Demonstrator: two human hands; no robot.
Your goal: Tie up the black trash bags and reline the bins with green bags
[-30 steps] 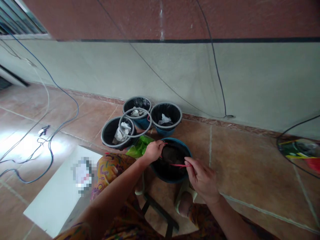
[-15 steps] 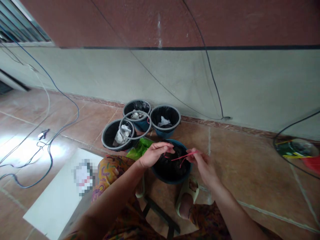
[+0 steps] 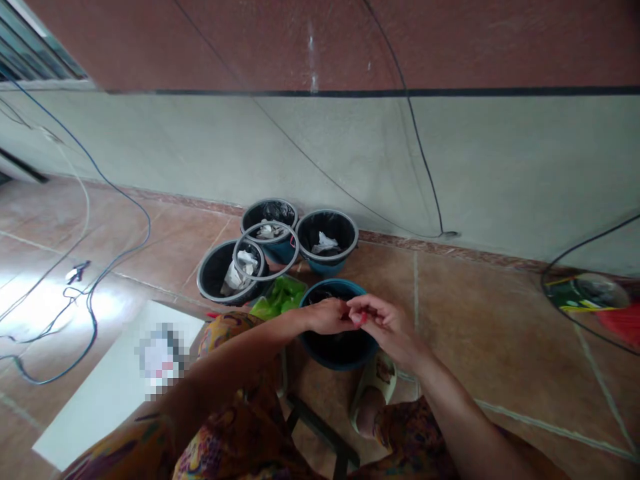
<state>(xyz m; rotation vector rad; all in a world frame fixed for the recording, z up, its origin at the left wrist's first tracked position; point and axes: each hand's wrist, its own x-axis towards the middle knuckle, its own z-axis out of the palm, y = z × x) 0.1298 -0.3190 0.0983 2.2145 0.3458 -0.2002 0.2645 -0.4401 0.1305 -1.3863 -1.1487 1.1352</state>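
Note:
My right hand (image 3: pixel 393 330) has its fingers curled in a pinch, with a short bit of red string (image 3: pixel 363 319) showing at the fingertips. Back up, my left hand (image 3: pixel 327 316) reaches in from the left and meets the right at the fingertips. Its fingers are bent together and partly hidden, so what they hold does not show. Both hands are above a blue bucket (image 3: pixel 333 367) with a dark inside, standing on the floor between my feet. The hands cover much of its contents.
Beyond stand a left bin (image 3: pixel 201 283), a back bin (image 3: pixel 243 223) and a right bin (image 3: pixel 356 250), black-lined with pale scraps. A loose grey ring (image 3: pixel 296 257) lies across two. Nearby are a green bag (image 3: pixel 283 297), a white board (image 3: pixel 90 400), a red bundle (image 3: pixel 623 325) and cables (image 3: pixel 147 220).
Both hands have come together over the bucket. The red string, stretched out loosely from the right hand before, now shows only as a short bit at the fingertips. The view has shifted slightly.

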